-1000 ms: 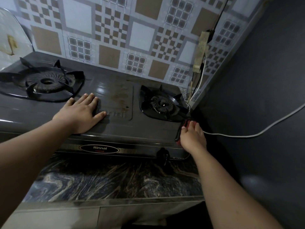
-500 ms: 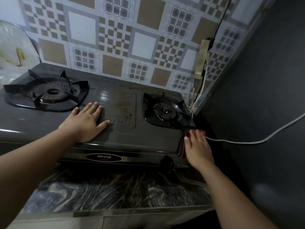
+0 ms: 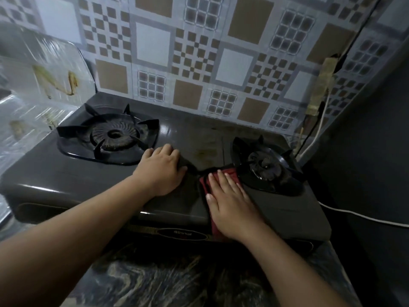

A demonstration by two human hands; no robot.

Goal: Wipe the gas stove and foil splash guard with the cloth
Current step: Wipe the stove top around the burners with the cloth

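Observation:
A dark two-burner gas stove [image 3: 66, 180] stands on a marbled counter. Its left burner [image 3: 115, 135] and right burner [image 3: 264, 163] are bare. My right hand [image 3: 230, 202] lies flat with straight fingers on a red cloth [image 3: 230, 171], pressing it onto the stove top just left of the right burner. The cloth shows beyond my fingertips and along the thumb side down to the front edge. My left hand [image 3: 160, 171] rests palm down on the stove's middle panel, fingers slightly bent. The shiny foil splash guard [image 3: 37, 85], stained yellow-brown, stands at the stove's left.
A patterned tile wall [image 3: 199, 63] runs behind the stove. A dark wall [image 3: 371, 162] closes the right side, with a white cable [image 3: 358, 216] across it and a taped socket [image 3: 321, 85] in the corner. The marbled counter [image 3: 166, 280] fronts the stove.
My right hand has carried the red cloth from the stove's right front corner leftward onto the top, beside the right burner. The left hand has stayed on the middle panel. The view shifted right.

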